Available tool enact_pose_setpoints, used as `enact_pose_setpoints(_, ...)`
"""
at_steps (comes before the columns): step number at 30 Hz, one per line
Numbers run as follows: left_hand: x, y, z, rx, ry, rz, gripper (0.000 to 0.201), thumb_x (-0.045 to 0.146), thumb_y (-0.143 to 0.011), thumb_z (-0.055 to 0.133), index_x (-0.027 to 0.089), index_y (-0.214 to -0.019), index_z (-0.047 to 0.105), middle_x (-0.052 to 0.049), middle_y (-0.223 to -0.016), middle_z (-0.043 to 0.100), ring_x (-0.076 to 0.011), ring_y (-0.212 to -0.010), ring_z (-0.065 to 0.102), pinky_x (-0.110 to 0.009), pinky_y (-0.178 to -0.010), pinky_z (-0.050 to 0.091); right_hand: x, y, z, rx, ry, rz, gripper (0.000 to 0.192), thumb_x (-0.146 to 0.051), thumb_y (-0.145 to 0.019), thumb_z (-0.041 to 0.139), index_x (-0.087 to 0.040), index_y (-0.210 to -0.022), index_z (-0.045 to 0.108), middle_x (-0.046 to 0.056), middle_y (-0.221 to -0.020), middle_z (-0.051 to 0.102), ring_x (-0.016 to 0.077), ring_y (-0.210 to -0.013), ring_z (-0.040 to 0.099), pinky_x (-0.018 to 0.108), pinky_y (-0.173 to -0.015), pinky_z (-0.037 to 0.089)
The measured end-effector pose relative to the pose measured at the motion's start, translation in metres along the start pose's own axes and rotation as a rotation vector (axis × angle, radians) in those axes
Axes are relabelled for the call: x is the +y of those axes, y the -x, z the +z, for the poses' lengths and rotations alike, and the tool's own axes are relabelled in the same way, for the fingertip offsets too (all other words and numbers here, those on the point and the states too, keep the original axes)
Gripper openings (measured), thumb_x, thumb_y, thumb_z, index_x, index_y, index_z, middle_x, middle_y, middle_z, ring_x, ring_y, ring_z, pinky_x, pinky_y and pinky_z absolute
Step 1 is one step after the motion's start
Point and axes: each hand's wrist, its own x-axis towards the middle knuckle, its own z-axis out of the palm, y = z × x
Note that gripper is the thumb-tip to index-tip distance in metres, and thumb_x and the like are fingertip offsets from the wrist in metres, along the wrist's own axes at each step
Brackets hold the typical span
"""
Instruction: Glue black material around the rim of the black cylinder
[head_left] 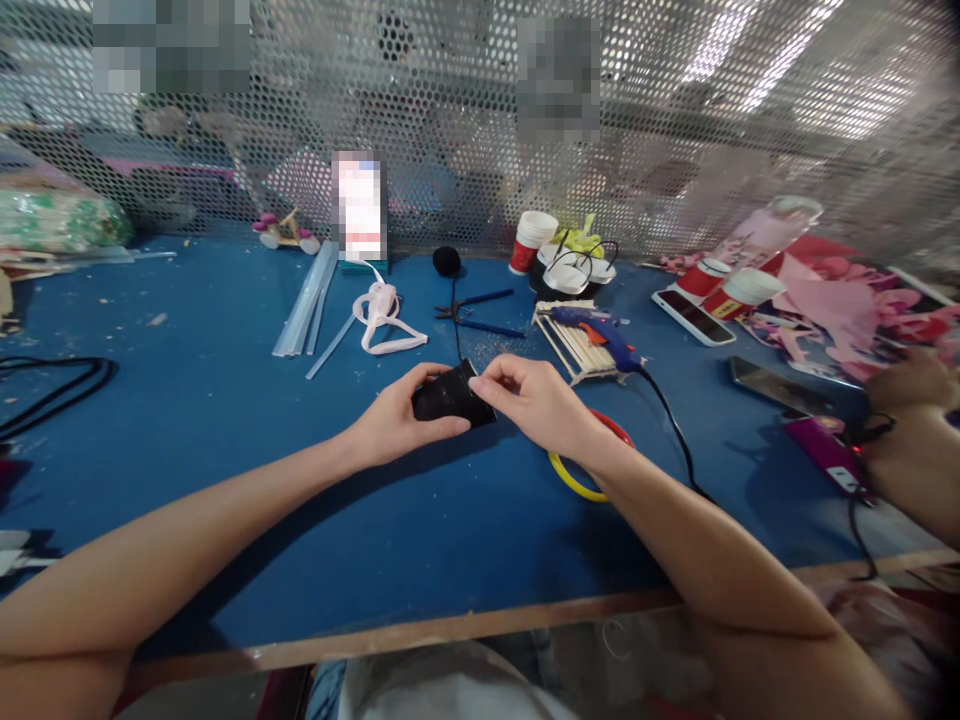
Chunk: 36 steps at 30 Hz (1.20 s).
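Observation:
A black cup-shaped piece (444, 396) lies on its side in my left hand (397, 415), whose fingers and thumb wrap round it. My right hand (536, 400) is pinched closed at the right end of this piece, touching it; what sits between the fingertips is hidden. From the piece a thin black cord (457, 330) runs up to a round black ball (446, 262), which looks like wound yarn. Blue-handled pliers (487, 313) lie beside the cord. Under my right wrist is a yellow and red ring (574, 480).
A blue glue gun (600, 335) rests on a small stick rack (574, 345), its cable trailing right. Glue sticks (307, 300) and pale ribbon (382, 320) lie left of centre. Paper cups (534, 240) and phones (694, 318) stand or lie right. Another person's hand (915, 420) is far right.

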Motion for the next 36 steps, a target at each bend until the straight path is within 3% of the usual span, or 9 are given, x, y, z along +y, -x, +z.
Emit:
enact_pose_setpoints(5, 0.000, -0.002, -0.002, 0.014, 0.062, 0.001, 0.060, 0.044, -0.068, 0.069, 0.016, -0.115, 0.047, -0.008, -0.105, 0.059, -0.0225, -0.094, 0.056, -0.036, -0.081, 0.047, 0.000, -0.002, -0.001, 0.016, -0.081, -0.009, 0.038, -0.049, -0.084, 0.046, -0.017, -0.065, 0.050, -0.002, -0.057, 0.047, 0.0092, -0.054, 0.041, 0.025, -0.052, 0.033)
enact_pose_setpoints(9, 0.001, -0.003, -0.003, -0.004, 0.336, -0.080, 0.055, 0.045, -0.072, 0.066, 0.015, -0.115, 0.048, -0.009, -0.104, 0.058, -0.0205, -0.087, 0.059, -0.033, -0.072, 0.051, -0.004, -0.004, -0.010, -0.069, -0.217, -0.047, 0.048, -0.053, -0.089, 0.030, -0.017, -0.071, 0.055, 0.004, -0.071, 0.057, 0.0123, -0.067, 0.051, 0.027, -0.063, 0.040)
enact_pose_setpoints(12, 0.002, -0.002, -0.002, -0.056, 0.512, -0.138, 0.052, 0.045, -0.074, 0.064, 0.015, -0.113, 0.048, -0.010, -0.101, 0.058, -0.0187, -0.079, 0.061, -0.032, -0.065, 0.053, -0.004, -0.002, -0.009, -0.026, -0.108, -0.062, 0.041, -0.051, -0.087, 0.040, -0.017, -0.067, 0.050, 0.000, -0.063, 0.049, 0.0105, -0.060, 0.043, 0.025, -0.056, 0.036)
enact_pose_setpoints(16, 0.003, -0.001, 0.000, -0.115, 0.596, -0.175, 0.048, 0.044, -0.076, 0.064, 0.015, -0.110, 0.049, -0.008, -0.094, 0.058, -0.0170, -0.073, 0.062, -0.032, -0.063, 0.053, -0.003, 0.000, -0.002, 0.079, 0.002, -0.063, 0.035, -0.045, -0.084, 0.049, -0.018, -0.063, 0.045, -0.003, -0.059, 0.042, 0.0093, -0.057, 0.037, 0.025, -0.054, 0.031)
enact_pose_setpoints(22, 0.003, 0.000, 0.001, -0.116, 0.602, -0.179, 0.049, 0.044, -0.076, 0.063, 0.014, -0.112, 0.048, -0.009, -0.098, 0.058, -0.0173, -0.074, 0.062, -0.033, -0.064, 0.054, -0.005, -0.001, -0.004, 0.018, -0.121, -0.066, 0.048, -0.051, -0.091, 0.026, -0.018, -0.068, 0.052, 0.002, -0.067, 0.053, 0.0122, -0.066, 0.048, 0.026, -0.062, 0.037)
enact_pose_setpoints(27, 0.004, 0.000, 0.000, -0.133, 0.609, -0.186, 0.049, 0.048, -0.079, 0.058, 0.015, -0.114, 0.045, -0.008, -0.093, 0.058, -0.0176, -0.074, 0.062, -0.033, -0.065, 0.054, -0.005, 0.001, -0.003, 0.068, 0.007, -0.059, 0.034, -0.047, -0.083, 0.050, -0.018, -0.064, 0.047, -0.002, -0.061, 0.047, 0.0102, -0.059, 0.041, 0.025, -0.056, 0.034)
enact_pose_setpoints(29, 0.003, 0.000, -0.001, -0.132, 0.500, -0.168, 0.054, 0.051, -0.079, 0.056, 0.016, -0.117, 0.044, -0.006, -0.088, 0.058, -0.0174, -0.072, 0.061, -0.032, -0.061, 0.053, -0.003, 0.001, 0.000, 0.085, 0.018, -0.055, 0.033, -0.044, -0.082, 0.053, -0.018, -0.063, 0.046, -0.003, -0.060, 0.046, 0.0097, -0.059, 0.040, 0.024, -0.056, 0.033)
enact_pose_setpoints(33, 0.003, 0.002, -0.002, -0.072, 0.171, -0.063, 0.069, 0.049, -0.067, 0.069, 0.019, -0.122, 0.040, -0.003, -0.084, 0.057, -0.0149, -0.066, 0.057, -0.027, -0.055, 0.049, 0.000, -0.002, 0.002, 0.043, -0.012, -0.033, 0.036, -0.048, -0.083, 0.050, -0.018, -0.062, 0.046, -0.004, -0.056, 0.042, 0.0092, -0.054, 0.037, 0.025, -0.051, 0.029)
enact_pose_setpoints(36, 0.005, 0.002, -0.002, -0.090, 0.200, -0.073, 0.063, 0.045, -0.068, 0.069, 0.019, -0.118, 0.042, -0.002, -0.084, 0.058, -0.0149, -0.066, 0.057, -0.026, -0.055, 0.048, -0.002, -0.003, -0.001, -0.017, -0.145, -0.043, 0.045, -0.053, -0.088, 0.034, -0.018, -0.063, 0.048, 0.000, -0.061, 0.047, 0.0108, -0.059, 0.044, 0.026, -0.056, 0.034)
